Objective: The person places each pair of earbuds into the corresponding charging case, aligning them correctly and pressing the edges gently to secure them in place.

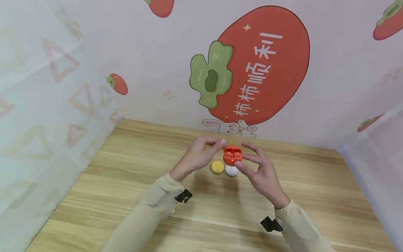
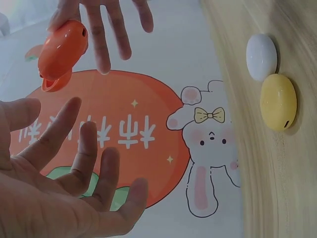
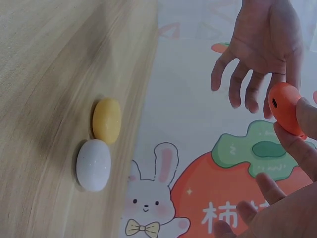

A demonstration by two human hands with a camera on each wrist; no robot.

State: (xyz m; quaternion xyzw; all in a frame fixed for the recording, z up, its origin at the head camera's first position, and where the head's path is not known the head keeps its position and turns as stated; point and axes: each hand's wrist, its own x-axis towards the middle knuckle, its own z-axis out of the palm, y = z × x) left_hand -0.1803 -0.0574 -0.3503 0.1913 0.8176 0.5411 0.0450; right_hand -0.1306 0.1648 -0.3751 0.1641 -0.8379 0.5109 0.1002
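Note:
An orange earbud case (image 1: 232, 157), its lid up and the earbuds visible inside, is held above the table. My right hand (image 1: 264, 174) pinches it between thumb and fingers, as the right wrist view also shows on the orange case (image 3: 286, 108). To its left, my left hand (image 1: 198, 155) is apart from the case; in the left wrist view the left hand (image 2: 74, 183) has its fingers spread, relaxed, with nothing in them. Below on the table lie a yellow case (image 1: 217, 167) and a white case (image 1: 231, 170), both closed, side by side.
The wooden table (image 1: 126, 175) meets a patterned backdrop (image 1: 151, 98) with a large persimmon print at its far edge. Cloth walls stand at the left (image 1: 37, 115) and right sides. A black strap device (image 1: 183, 196) sits on the left sleeve.

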